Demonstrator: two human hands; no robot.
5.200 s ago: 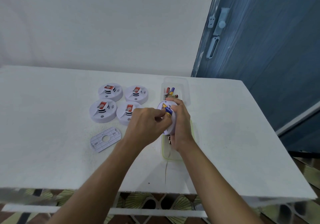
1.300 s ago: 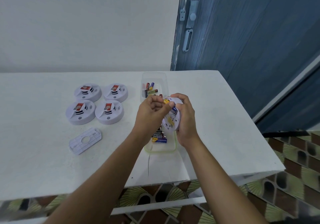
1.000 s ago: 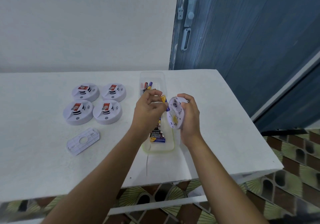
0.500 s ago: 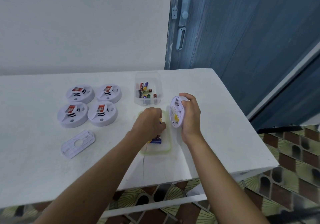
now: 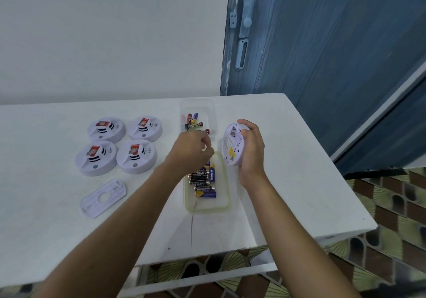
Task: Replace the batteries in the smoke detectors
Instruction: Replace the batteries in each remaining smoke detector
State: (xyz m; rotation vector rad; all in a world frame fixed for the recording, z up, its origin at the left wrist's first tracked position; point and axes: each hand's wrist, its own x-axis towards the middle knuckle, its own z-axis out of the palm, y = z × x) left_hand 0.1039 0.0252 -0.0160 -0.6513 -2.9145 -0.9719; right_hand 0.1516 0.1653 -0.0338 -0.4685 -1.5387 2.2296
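My right hand [image 5: 252, 150] grips a white smoke detector [image 5: 231, 147], held on edge with its open back facing left. My left hand [image 5: 192, 150] hovers with curled fingers over the far end of a green-rimmed tray [image 5: 227, 203]; no battery shows in it. The tray holds several dark and blue batteries [image 5: 204, 180]. Just beyond the hand, a clear container [image 5: 213, 113] holds several more batteries [image 5: 193, 122].
Several white smoke detectors [image 5: 136, 155] lie face up in a block on the left of the white table [image 5: 46, 217]. A loose mounting plate [image 5: 103, 197] lies in front of them. A blue door [image 5: 322, 55] stands behind the table's right side.
My left hand pulled a yellow and blue battery out of the detector, lowered it into the green-rimmed tray, and now lifts away towards the clear container. My right hand kept holding the detector.
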